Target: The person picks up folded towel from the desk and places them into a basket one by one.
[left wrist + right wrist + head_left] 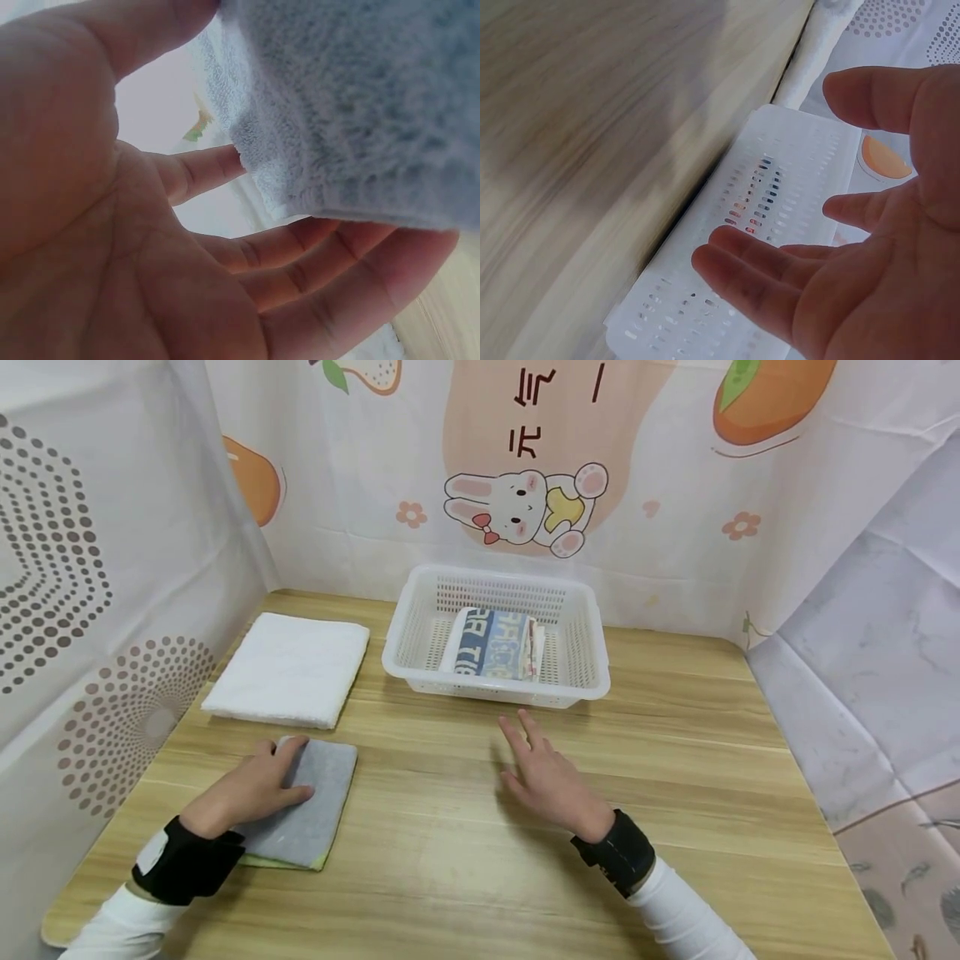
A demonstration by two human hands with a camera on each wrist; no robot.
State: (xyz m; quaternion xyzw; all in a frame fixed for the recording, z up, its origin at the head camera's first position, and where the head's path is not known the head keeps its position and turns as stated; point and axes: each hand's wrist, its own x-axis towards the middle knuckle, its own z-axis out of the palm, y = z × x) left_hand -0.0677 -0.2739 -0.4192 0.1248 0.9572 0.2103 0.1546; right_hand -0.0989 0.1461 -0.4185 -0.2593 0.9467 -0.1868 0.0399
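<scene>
A folded grey cloth (pixel 318 785) with a yellow-green lower layer lies at the left of the table. My left hand (pixel 251 789) grips its left side, thumb over the top. In the left wrist view, fingers (pixel 330 292) of that hand reach beneath the edge of the cloth (pixel 360 112). My right hand (pixel 551 781) is open and holds nothing, in front of a white plastic basket (pixel 498 687). Its fingers are spread and slightly bent in the right wrist view, with the basket (pixel 705 217) beyond them. Inside the basket is a folded cloth with blue, white and printed parts (pixel 491 643).
A folded white towel (pixel 288 668) lies behind the grey cloth at the table's left. The wooden table (pixel 675 727) is bordered by a patterned curtain (pixel 337 468) at the back, with more hanging fabric along its left and right sides.
</scene>
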